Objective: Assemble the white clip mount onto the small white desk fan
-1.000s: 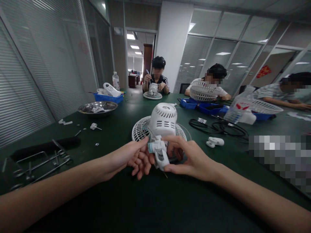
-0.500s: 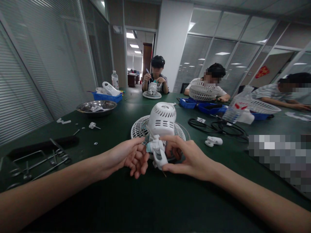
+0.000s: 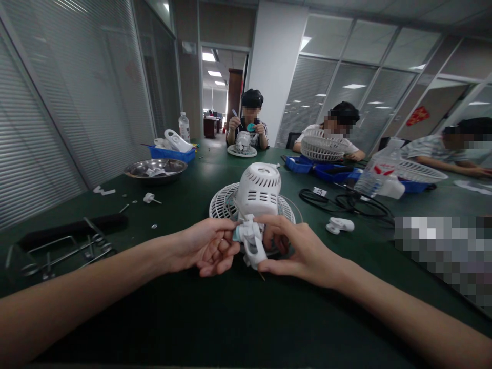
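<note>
While the forearms reach in over the green table (image 3: pixel 246 318), the right hand (image 3: pixel 298 248) pinches a white bracket (image 3: pixel 255 251) between its thumb, low on the near end, and its index finger, laid along the top. The left hand (image 3: pixel 217 250) has its thumb and forefinger up against the pale blue knob (image 3: pixel 236 234) on the bracket's left side, its other fingers loosely curled; whether it truly grips the knob or merely touches it, I cannot tell. The bracket sits at the near side of the white motor housing (image 3: pixel 259 189), which stands over a round white grille (image 3: pixel 223 200) lying on the table. I would expect the bracket to be light, stiff plastic, rather smooth, with thin edges that could crack if forced; its broad sides look the surest place to hold, and the knob is best taken by its rim. The housing is probably the heavy part, better steadied around its body than by the slender ribs of the grille, which may flex. Further out, a dark bar (image 3: pixel 77 229) lies to the left and a white clip-shaped part (image 3: pixel 340 224) to the right, with a black cable (image 3: pixel 349 205) beyond it. Farther still are a metal bowl (image 3: pixel 154 179) and a blue tray (image 3: pixel 172 155); across the table, a co-worker (image 3: pixel 258 138) holds up a turquoise disc (image 3: pixel 250 127).
</note>
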The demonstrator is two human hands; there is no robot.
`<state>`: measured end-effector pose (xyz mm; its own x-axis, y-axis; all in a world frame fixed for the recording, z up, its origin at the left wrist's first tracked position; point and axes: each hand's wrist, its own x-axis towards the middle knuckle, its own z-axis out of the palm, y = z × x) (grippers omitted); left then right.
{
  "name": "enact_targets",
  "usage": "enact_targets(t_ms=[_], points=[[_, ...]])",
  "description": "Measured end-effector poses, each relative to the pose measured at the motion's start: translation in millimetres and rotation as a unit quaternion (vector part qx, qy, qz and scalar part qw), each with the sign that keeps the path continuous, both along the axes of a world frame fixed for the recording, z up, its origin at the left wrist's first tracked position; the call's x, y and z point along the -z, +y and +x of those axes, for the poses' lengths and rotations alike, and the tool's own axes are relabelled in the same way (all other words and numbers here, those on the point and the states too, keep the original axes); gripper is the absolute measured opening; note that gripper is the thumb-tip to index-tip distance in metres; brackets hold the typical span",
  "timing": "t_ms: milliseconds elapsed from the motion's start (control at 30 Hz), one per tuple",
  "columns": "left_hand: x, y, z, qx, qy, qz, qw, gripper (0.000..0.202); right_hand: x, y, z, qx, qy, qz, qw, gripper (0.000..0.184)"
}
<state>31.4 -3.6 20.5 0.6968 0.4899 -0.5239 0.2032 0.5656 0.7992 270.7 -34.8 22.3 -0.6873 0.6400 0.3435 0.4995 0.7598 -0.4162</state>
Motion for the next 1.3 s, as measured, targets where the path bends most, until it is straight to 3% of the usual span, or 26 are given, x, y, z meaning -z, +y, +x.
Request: enact_targets(t_ms=[133, 233, 300, 367, 433, 500, 567, 633, 733, 833, 967, 1067, 1200, 1300], points=[[1.2, -5, 4, -0.015, 0.005, 0.023, 1.000, 0.056, -0.6, 0, 0, 0.003, -0.001, -0.003, 1.000, 0.063], [4.1, -14, 7, -0.073, 0.022, 0.175, 0.982, 0.048, -1.0, 0, 1, 0.004, 0.000, -0.005, 1.000, 0.063], [4.8, -21, 7, -0.114, 0.047, 0.343, 0.931, 0.042, -0.7, 0, 1, 0.004, 0.002, -0.008, 1.000, 0.063], [3.7, -26, 6, -0.125, 0.082, 0.487, 0.860, 0.039, -0.2, 1, 1, 0.008, 0.007, -0.012, 1.000, 0.064], [1.5, -29, 5, -0.116, 0.112, 0.569, 0.807, 0.039, 0.3, 1, 1, 0.010, 0.010, -0.017, 1.000, 0.064], [0.1, -29, 4, -0.114, 0.128, 0.594, 0.786, 0.041, 0.6, 1, 1, 0.010, 0.008, -0.020, 1.000, 0.064], [0.3, -27, 5, -0.136, 0.127, 0.565, 0.804, 0.044, 0.7, 1, 1, 0.008, 0.007, -0.020, 1.000, 0.063], [1.9, -23, 7, -0.136, 0.115, 0.484, 0.857, 0.050, 0.4, 0, 1, 0.007, 0.008, -0.020, 1.000, 0.063], [3.6, -17, 8, -0.055, 0.088, 0.338, 0.935, 0.066, -0.4, -1, 1, 0.003, 0.009, -0.017, 1.000, 0.064], [3.4, -15, 7, -0.039, 0.066, 0.278, 0.958, 0.071, -0.5, -1, 1, 0.005, 0.009, -0.017, 1.000, 0.063], [3.2, -17, 5, -0.051, 0.016, 0.276, 0.960, 0.056, 0.6, 0, 2, 0.009, 0.015, -0.023, 1.000, 0.065], [1.4, -21, 3, -0.057, 0.026, 0.378, 0.924, 0.044, 0.9, 1, 3, 0.011, 0.020, -0.028, 0.999, 0.065], [-3.8, -30, -1, -0.079, 0.122, 0.567, 0.811, 0.033, -0.5, 1, 3, 0.012, 0.024, -0.030, 0.999, 0.065], [-6.2, -36, -2, -0.084, 0.167, 0.650, 0.737, 0.033, -1.7, 0, 3, 0.011, 0.020, -0.032, 0.999, 0.064]])
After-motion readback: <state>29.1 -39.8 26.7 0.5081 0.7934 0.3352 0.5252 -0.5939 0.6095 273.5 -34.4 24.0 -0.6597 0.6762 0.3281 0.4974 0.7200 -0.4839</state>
